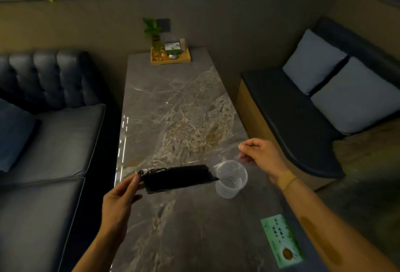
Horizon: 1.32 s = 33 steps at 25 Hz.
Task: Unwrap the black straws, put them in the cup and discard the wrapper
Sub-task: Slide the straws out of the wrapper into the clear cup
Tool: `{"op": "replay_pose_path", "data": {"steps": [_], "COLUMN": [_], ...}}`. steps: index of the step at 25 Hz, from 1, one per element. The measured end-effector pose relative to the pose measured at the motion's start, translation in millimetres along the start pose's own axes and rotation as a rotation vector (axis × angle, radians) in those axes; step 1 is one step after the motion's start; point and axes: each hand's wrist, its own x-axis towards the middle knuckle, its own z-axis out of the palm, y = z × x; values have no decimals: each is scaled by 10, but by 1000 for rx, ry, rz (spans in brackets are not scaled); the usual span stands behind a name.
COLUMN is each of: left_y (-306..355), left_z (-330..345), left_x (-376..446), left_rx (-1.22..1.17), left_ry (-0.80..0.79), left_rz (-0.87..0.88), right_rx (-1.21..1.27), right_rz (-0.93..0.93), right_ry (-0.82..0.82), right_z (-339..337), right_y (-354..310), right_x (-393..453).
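A flat bundle of black straws (176,178) lies level just above the marble table, partly covered by a clear plastic wrapper (225,159). My left hand (121,198) pinches the bundle's left end, where the film is crinkled. My right hand (263,157) grips the loose right end of the wrapper, stretched up and away from the straws. A clear plastic cup (230,182) stands on the table right under the straws' right tips, empty as far as I can see.
The long marble table (173,109) runs away from me. A wooden tray (171,55) with a plant and small items sits at its far end. A green card (282,239) lies near right. Dark sofas flank the table on both sides.
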Motion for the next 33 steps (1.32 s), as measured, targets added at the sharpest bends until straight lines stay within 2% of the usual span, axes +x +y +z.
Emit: {"op": "replay_pose_path", "data": {"steps": [8,19,33], "left_y": [128,455,995], "left_z": [-66,200,584], "left_x": [-208,-54,-2], "left_rx": [182,317,415], "left_ry": [89,11,-68], "left_rz": [94,232,301], "right_rx": [44,226,350], "right_rz": [56,184,289], "right_ry": [-169,-159,-166], "right_z": [-5,-106,-70], "right_y": [296,560,781], "right_x": [170,255,350]}}
